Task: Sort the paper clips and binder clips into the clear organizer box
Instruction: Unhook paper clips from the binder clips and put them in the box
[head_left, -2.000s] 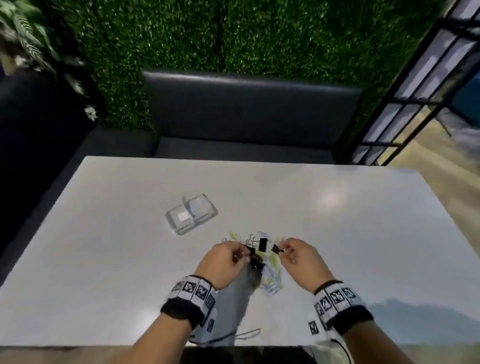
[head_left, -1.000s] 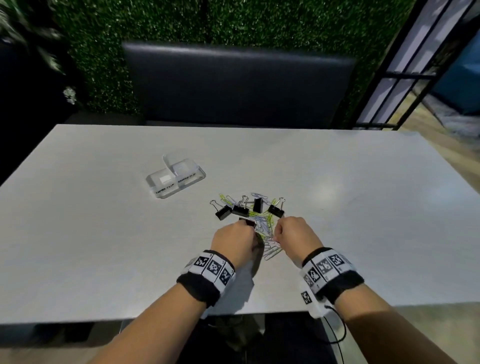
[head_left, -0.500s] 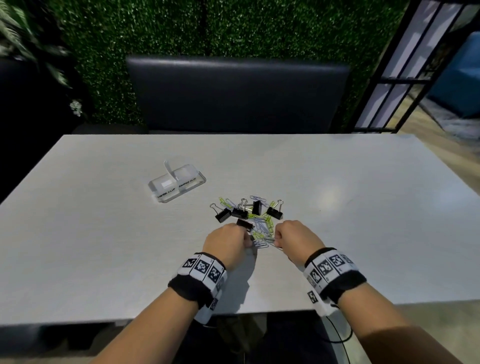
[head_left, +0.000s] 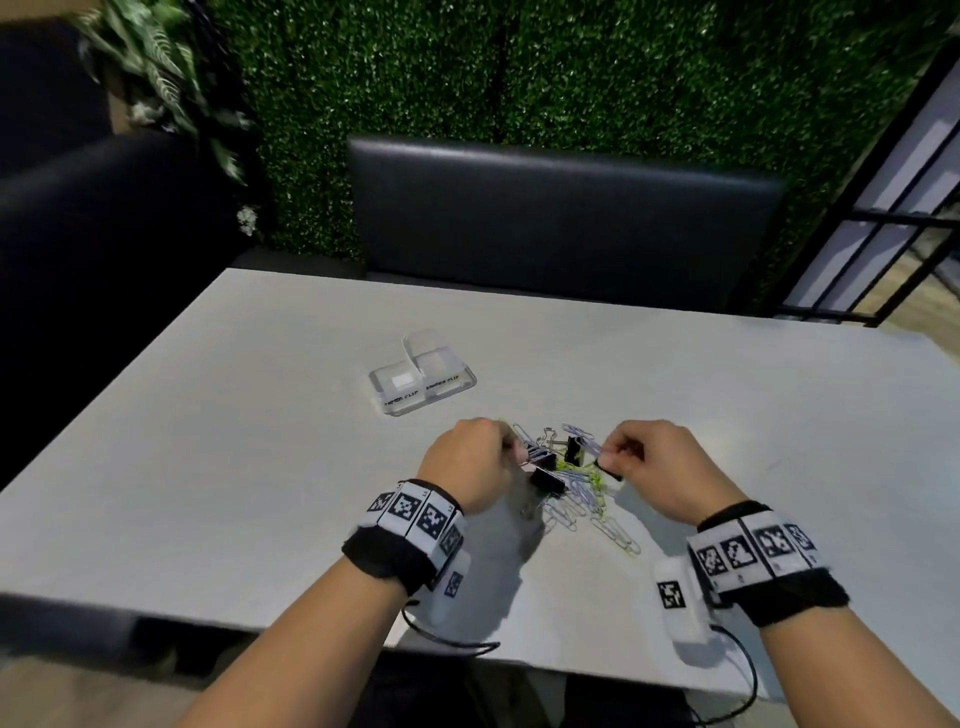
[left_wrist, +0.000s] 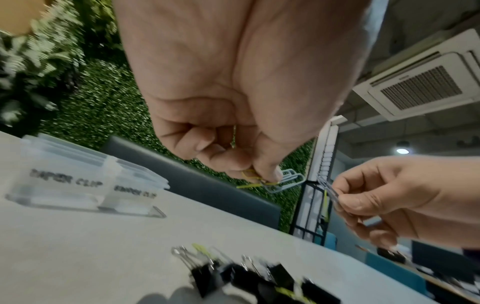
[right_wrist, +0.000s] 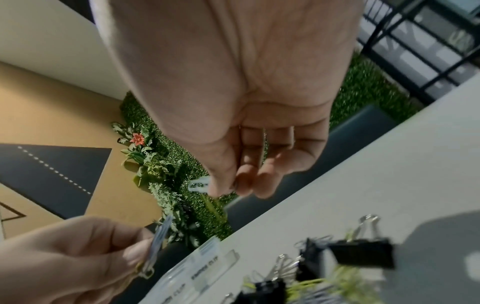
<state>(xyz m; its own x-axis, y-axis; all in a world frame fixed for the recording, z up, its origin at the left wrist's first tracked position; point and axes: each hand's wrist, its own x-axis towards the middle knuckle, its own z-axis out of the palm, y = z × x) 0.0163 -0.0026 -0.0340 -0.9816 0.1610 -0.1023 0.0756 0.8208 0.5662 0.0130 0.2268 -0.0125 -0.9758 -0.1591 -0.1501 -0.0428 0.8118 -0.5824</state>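
A clear organizer box (head_left: 422, 382) with two open compartments, labelled for paper clips and binder clips, sits on the white table (head_left: 208, 467) just beyond my left hand. A mixed pile (head_left: 576, 493) of black binder clips (left_wrist: 249, 273) and yellow and silver paper clips lies between my hands. My left hand (head_left: 511, 453) is raised over the pile's left side, where it pinches yellow and silver paper clips (left_wrist: 275, 182). My right hand (head_left: 605, 460) is lifted over the right side and pinches a few thin paper clips (left_wrist: 328, 191).
A dark padded bench (head_left: 561, 218) and a green hedge wall (head_left: 571, 67) stand behind the table. A black metal frame (head_left: 883, 234) is at the right. Cables hang from both wristbands over the table's near edge (head_left: 571, 660).
Both hands have lifted off the near side of the pile and moved apart, each with paper clips pinched in its fingertips. The box and binder clips stay put.
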